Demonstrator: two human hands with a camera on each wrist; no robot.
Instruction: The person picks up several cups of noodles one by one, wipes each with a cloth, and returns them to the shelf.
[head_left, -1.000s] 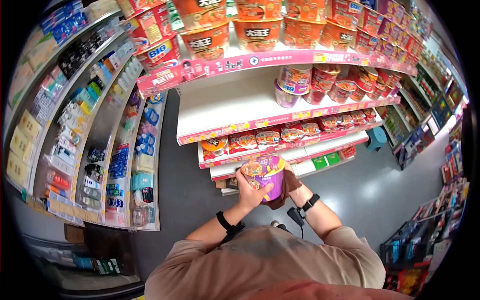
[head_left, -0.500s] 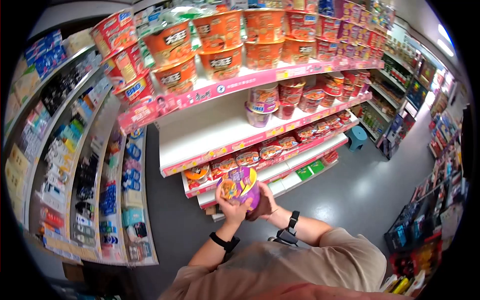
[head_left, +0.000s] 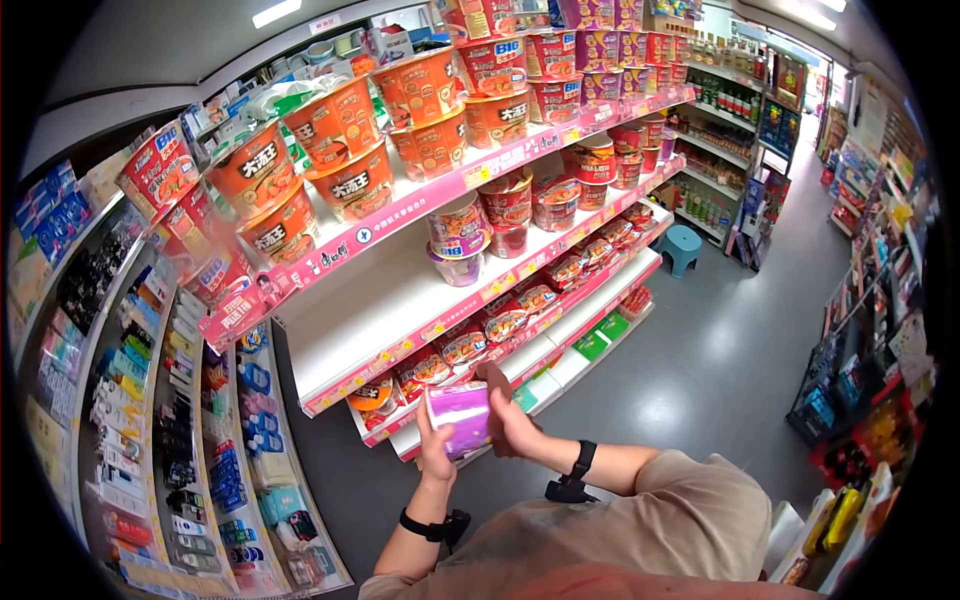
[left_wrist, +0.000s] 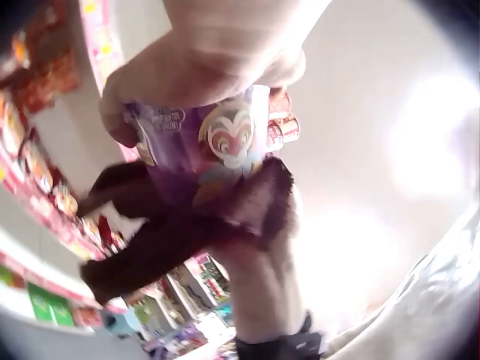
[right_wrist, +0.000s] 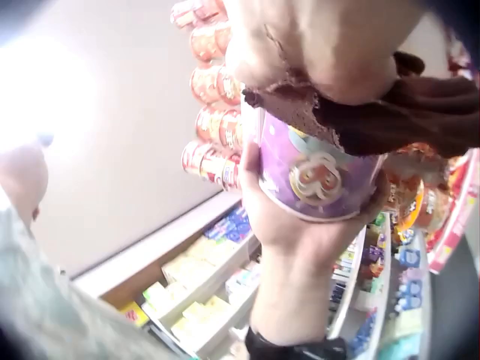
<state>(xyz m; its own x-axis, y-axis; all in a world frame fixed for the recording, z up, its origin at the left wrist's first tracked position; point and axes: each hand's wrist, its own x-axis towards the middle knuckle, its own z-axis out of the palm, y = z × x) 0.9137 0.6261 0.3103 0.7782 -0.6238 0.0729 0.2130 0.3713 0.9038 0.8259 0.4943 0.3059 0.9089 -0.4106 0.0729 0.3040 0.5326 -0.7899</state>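
Note:
Before my chest, my left hand grips a purple instant noodle cup, thumb on one side and fingers round the other. The cup lies tilted, its purple side facing up in the head view. A cartoon face on the cup's side shows in both wrist views. My right hand holds a dark brown cloth against the cup from the right. In the left wrist view the cloth hangs loose around the lower part of the cup and covers part of that hand.
A shelf unit stands ahead, with stacked orange, red and purple noodle cups. One purple stack stands on its middle shelf. Toiletry shelves run along the left. A blue stool stands on the grey floor beyond, with stocked racks at right.
The head view has swung to the right. The noodle cup has been tipped so its patterned lid no longer faces me, and the cloth hand has moved along its right side.

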